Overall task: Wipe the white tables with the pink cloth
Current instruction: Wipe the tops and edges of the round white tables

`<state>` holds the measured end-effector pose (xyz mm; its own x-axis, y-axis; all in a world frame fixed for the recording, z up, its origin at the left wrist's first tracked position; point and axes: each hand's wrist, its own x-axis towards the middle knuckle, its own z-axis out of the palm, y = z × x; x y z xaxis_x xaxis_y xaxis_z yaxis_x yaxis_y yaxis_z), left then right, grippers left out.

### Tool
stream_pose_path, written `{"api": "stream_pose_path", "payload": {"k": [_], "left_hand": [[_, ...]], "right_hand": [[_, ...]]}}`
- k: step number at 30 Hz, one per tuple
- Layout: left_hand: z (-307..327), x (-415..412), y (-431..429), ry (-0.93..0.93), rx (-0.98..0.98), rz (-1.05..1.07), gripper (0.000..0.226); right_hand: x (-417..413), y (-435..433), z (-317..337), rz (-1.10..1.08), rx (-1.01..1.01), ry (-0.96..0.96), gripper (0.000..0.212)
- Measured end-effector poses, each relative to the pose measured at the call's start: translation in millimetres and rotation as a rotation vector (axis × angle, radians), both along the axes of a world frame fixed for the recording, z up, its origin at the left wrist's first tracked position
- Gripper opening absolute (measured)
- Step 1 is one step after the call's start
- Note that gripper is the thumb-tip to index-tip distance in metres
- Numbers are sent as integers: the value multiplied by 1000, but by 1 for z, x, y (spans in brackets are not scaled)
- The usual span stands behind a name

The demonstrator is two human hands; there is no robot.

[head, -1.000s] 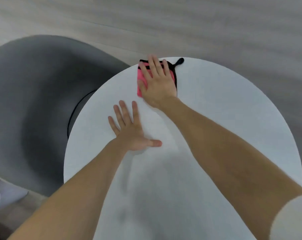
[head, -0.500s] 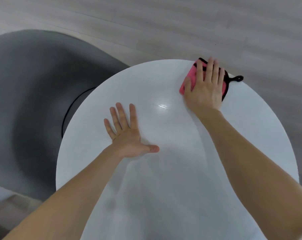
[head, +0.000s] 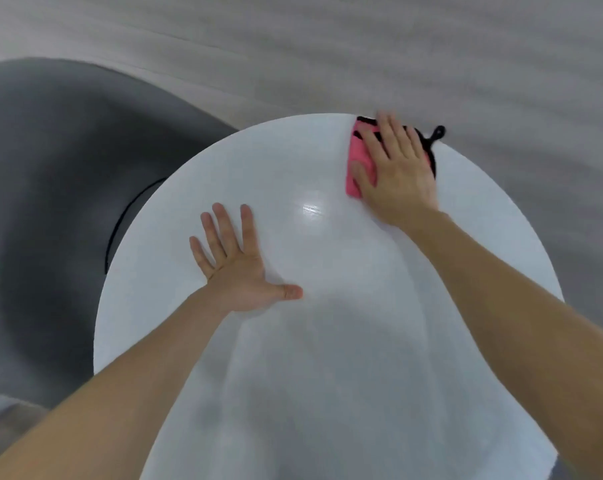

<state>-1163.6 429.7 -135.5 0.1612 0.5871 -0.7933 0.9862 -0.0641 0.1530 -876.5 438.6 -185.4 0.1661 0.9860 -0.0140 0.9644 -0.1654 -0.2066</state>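
A round white table (head: 327, 358) fills the middle of the view. The pink cloth (head: 358, 161), folded, with black trim and a black loop, lies at the table's far edge. My right hand (head: 397, 171) presses flat on it with straight fingers and covers most of it. My left hand (head: 237, 261) lies flat on the tabletop, fingers spread, to the left of centre, well apart from the cloth.
A dark grey rounded chair (head: 51, 202) stands close against the table's left side. Pale grey wood-grain floor (head: 362, 46) runs beyond the far edge and to the right. A bright glare spot (head: 310, 209) sits on the tabletop between my hands.
My right hand slid the cloth from the far left of the table to the far right along the edge, then slightly back toward centre. My left hand stayed planted.
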Motion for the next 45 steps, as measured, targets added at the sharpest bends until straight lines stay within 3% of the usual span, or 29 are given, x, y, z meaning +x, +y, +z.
{"api": "stream_pose_path", "payload": {"k": [3,6,8,12,15,22,25,27,29,33,37,42,45], "left_hand": [[1,-1,0,-12,7,-15,174],[0,0,3,-12,0,-11,175],[0,1,3,2,6,-18,176],[-5,4,2,39,51,-7,176],[-9,0,-1,65,91,-1,175],[3,10,-9,107,205,-53,173],[14,29,-24,43,325,-210,155],[19,47,-31,-27,269,-221,157],[20,62,-41,-60,165,-167,169],[5,75,-60,4,85,-160,187],[-4,76,-64,44,32,-164,190],[0,78,-58,39,-61,-170,190],[2,80,-58,43,-80,-178,189]], "right_hand": [[50,-53,7,-248,-73,-11,71],[14,-36,7,-440,-71,-25,74],[-32,1,7,-353,-32,-9,74],[-115,63,11,58,-52,18,73],[-101,59,9,154,-33,61,74],[75,-103,3,-275,-9,13,72],[86,-136,7,-491,-97,8,74],[62,-117,9,-570,-113,4,75],[26,-80,11,-469,-72,11,75],[-59,-15,9,-13,-34,31,72],[-37,-24,2,122,-30,30,74],[75,-134,-1,-202,-10,17,71],[87,-160,4,-429,-61,-9,72]]}}
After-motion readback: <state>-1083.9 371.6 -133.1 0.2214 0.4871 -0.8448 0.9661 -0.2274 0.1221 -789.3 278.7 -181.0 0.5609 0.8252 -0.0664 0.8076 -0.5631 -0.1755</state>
